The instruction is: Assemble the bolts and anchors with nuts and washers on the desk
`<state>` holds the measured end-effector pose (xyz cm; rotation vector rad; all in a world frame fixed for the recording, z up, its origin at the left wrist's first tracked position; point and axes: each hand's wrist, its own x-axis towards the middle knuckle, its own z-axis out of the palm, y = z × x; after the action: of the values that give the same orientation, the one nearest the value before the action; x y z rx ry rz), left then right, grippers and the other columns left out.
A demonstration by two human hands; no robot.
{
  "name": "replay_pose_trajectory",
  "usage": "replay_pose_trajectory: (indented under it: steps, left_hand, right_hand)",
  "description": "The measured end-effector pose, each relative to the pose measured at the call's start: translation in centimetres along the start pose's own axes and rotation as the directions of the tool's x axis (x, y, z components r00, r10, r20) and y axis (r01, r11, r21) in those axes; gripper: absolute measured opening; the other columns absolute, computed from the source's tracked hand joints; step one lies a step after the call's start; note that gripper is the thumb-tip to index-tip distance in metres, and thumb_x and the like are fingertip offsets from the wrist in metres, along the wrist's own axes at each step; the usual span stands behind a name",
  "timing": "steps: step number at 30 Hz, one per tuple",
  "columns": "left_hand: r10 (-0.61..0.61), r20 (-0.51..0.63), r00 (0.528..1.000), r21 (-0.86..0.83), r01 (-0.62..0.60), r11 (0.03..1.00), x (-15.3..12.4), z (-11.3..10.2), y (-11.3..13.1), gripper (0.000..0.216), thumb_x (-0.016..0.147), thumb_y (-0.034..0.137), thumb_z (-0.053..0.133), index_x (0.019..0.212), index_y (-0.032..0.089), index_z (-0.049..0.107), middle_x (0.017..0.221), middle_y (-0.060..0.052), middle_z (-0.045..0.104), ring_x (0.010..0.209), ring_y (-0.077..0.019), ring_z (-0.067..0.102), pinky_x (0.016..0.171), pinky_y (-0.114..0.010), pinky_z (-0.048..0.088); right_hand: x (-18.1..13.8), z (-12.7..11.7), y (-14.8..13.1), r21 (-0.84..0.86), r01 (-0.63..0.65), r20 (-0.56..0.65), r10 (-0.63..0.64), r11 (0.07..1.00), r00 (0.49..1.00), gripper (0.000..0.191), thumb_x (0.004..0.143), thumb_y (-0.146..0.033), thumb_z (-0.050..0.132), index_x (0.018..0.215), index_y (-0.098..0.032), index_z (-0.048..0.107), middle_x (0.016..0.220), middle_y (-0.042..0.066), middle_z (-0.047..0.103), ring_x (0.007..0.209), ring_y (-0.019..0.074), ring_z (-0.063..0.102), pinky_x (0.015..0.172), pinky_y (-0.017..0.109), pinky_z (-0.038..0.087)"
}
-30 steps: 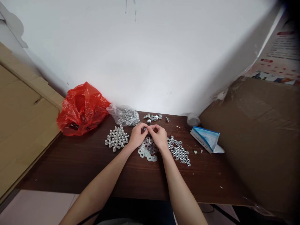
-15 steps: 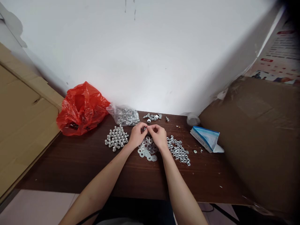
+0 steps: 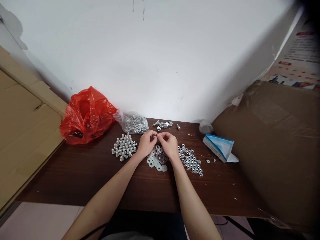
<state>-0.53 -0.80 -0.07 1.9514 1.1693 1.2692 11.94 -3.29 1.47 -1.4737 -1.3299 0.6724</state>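
Note:
My left hand (image 3: 147, 144) and my right hand (image 3: 169, 144) meet fingertip to fingertip over the middle of the table. Between them they pinch a small silver bolt (image 3: 154, 136), mostly hidden by the fingers. Beneath and in front of the hands lies a pile of flat round washers (image 3: 156, 163). To the left of my left hand, many bolts (image 3: 124, 146) stand on their heads in a cluster. Hex nuts (image 3: 192, 161) are spread out to the right of my right wrist. Behind the hands is a group of bolts fitted with washers (image 3: 163, 125).
A clear bag of metal parts (image 3: 136, 124) and a red plastic bag (image 3: 87, 115) sit at the back left. At the right are a clear round container (image 3: 206, 127) and a blue-and-white packet (image 3: 220, 146). Cardboard boxes (image 3: 275, 140) flank the brown table (image 3: 100, 176).
Both hands stay in the same place, fingertips together, with only slight finger movement around the bolt. The whole view has shifted very slightly.

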Motion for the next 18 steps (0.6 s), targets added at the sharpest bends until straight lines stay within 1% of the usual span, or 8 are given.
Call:
replay_pose_trajectory:
  steps: [5,11,18]
  left_hand:
    - [-0.005,-0.003,1.0,-0.011,0.005,1.0,-0.02,0.02,0.04,0.008,0.08,0.014,0.055,0.085,0.017,0.06,0.082,-0.003,0.063,0.071,-0.0131,0.056,0.06,-0.023,0.043]
    - [0.008,0.009,1.0,0.007,-0.008,1.0,-0.03,-0.01,-0.04,0.009,0.08,0.013,0.054,0.084,0.017,0.061,0.081,-0.002,0.062,0.07,-0.0127,0.055,0.061,-0.023,0.043]
    - [0.004,0.011,1.0,0.001,-0.004,1.0,-0.09,0.09,-0.25,0.008,0.08,0.015,0.055,0.086,0.017,0.06,0.082,-0.003,0.063,0.071,-0.0132,0.055,0.062,-0.024,0.044]
  right_hand:
    - [-0.06,-0.01,-0.15,0.001,-0.002,-0.009,0.002,1.0,1.0,0.031,0.077,-0.044,0.058,0.08,-0.016,0.068,0.081,0.008,0.072,0.071,0.0197,0.063,0.069,0.03,0.046]
    - [-0.06,0.07,-0.14,0.016,-0.013,0.002,0.013,1.0,1.0,0.026,0.075,-0.04,0.06,0.081,-0.016,0.068,0.081,0.007,0.072,0.07,0.0194,0.063,0.068,0.029,0.047]
    - [-0.06,-0.03,-0.03,-0.001,-0.016,-0.003,0.016,1.0,1.0,0.029,0.076,-0.044,0.059,0.079,-0.016,0.068,0.08,0.007,0.072,0.072,0.0201,0.063,0.069,0.03,0.046]
